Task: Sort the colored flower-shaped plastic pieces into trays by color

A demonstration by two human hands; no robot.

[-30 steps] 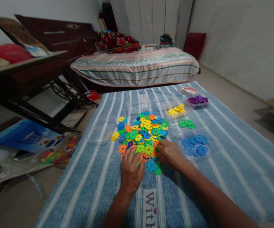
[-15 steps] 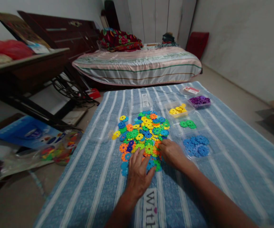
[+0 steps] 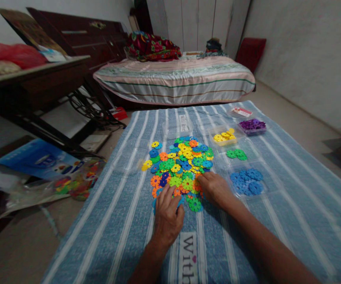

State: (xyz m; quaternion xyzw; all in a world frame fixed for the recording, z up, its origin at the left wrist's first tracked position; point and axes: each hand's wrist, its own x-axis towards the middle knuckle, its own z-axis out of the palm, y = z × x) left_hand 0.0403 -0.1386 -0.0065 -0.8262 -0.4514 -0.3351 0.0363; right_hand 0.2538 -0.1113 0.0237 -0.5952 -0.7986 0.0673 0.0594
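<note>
We have a mixed pile of discs [image 3: 183,163] on the striped cloth [image 3: 108,221]. Our left hand [image 3: 169,215], fingers loosely bent, lies over its seven o'clock edge; our right hand [image 3: 217,190] curls in at four. We cannot tell whether either grips a disc. Towards two and three o'clock, clear boxes [image 3: 239,137] hold single colours, apparently to keep them apart.

I see a heap of notched coloured discs [image 3: 185,153] mid-frame on a blue striped cloth [image 3: 105,225]. The left hand [image 3: 169,216] lies over its lower edge, the right hand [image 3: 217,191] at its lower right. Right of centre, clear boxes [image 3: 225,143] hold blue discs [image 3: 254,187], green discs [image 3: 237,154] and yellow discs [image 3: 226,135]; a bed [image 3: 176,85] stands upper middle.
</note>
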